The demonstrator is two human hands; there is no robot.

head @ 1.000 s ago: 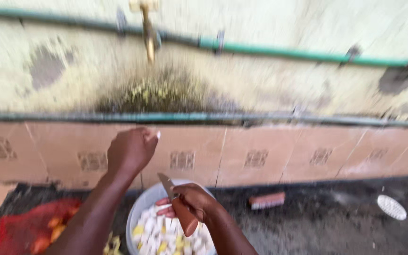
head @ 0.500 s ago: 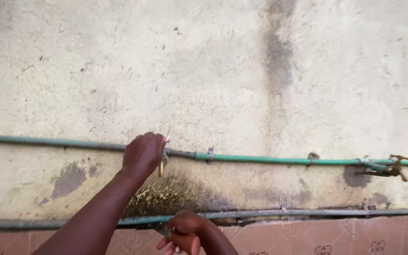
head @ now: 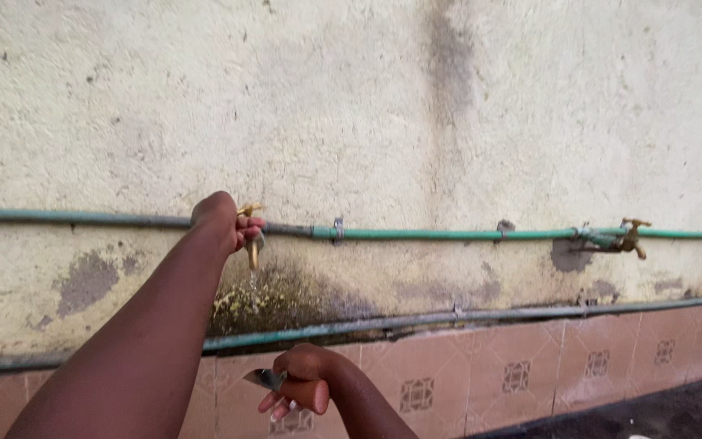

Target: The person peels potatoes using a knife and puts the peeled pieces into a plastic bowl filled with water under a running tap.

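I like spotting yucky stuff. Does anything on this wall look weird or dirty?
Yes. Under the brass tap that the left hand grips, the wall has a dark, mossy green stain, and grey patches show where paint has flaked.

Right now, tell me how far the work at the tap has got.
Done: the left hand has reached the brass tap on the green pipe and grips its handle. In hand: the right hand holds a knife low beneath the tap. Left: no clear stream of water shows at the spout yet.
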